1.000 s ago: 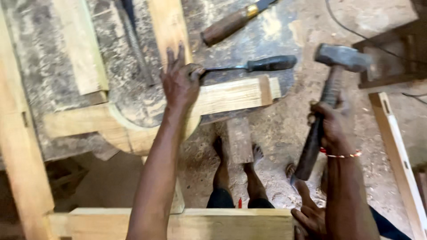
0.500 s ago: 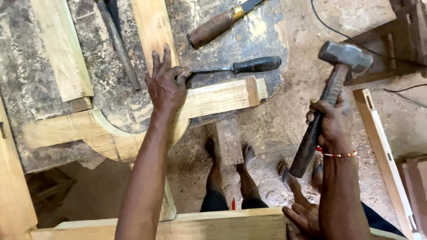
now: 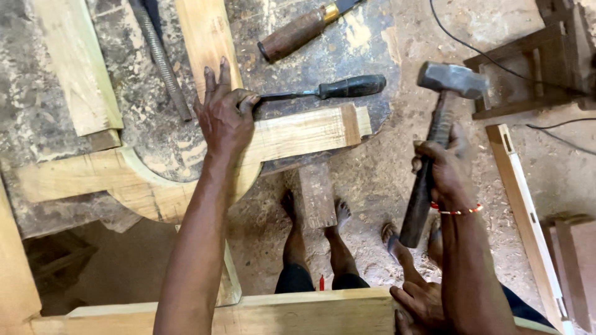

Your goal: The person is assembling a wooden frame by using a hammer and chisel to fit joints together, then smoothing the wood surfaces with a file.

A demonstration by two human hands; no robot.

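Left hand (image 3: 225,118) laid flat, fingers spread, on plank (image 3: 298,133); hammer (image 3: 437,133) gripped upright in raised right hand (image 3: 442,170).

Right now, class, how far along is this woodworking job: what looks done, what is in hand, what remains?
Done: the curved wooden piece is already cut to shape. In hand: the left hand presses it to the bench while the right hand holds a hammer raised. Left: the black-handled chisel lies ungripped beside the left hand; no strike shows yet.
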